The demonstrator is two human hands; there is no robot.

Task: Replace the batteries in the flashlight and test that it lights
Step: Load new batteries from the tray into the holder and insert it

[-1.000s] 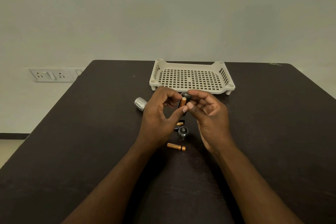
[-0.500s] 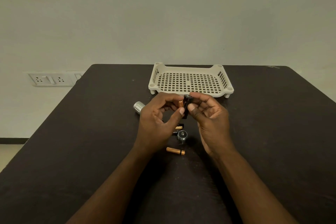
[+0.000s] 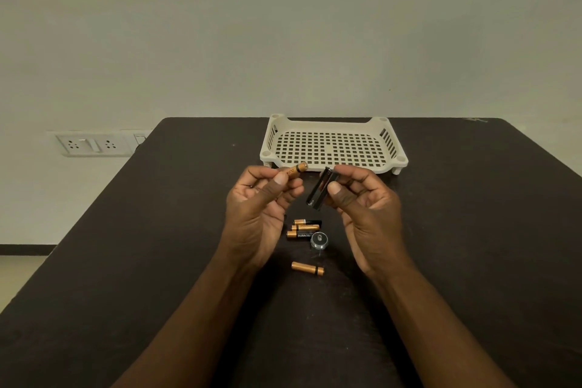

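Left grip (image 3: pixel 258 198) pinches a copper-topped cylindrical battery (image 3: pixel 294 169); right grip (image 3: pixel 365 198) pinches the black battery holder (image 3: pixel 318 188), both just before the white perforated tray (image 3: pixel 330 145). Reversed polarity would probably leave it dark.

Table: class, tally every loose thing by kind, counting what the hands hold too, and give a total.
Batteries: 5, one in the left hand, three side by side, one apart
Battery holder: 1, in the right hand
Flashlight cap: 1
Tray: 1
Total: 8
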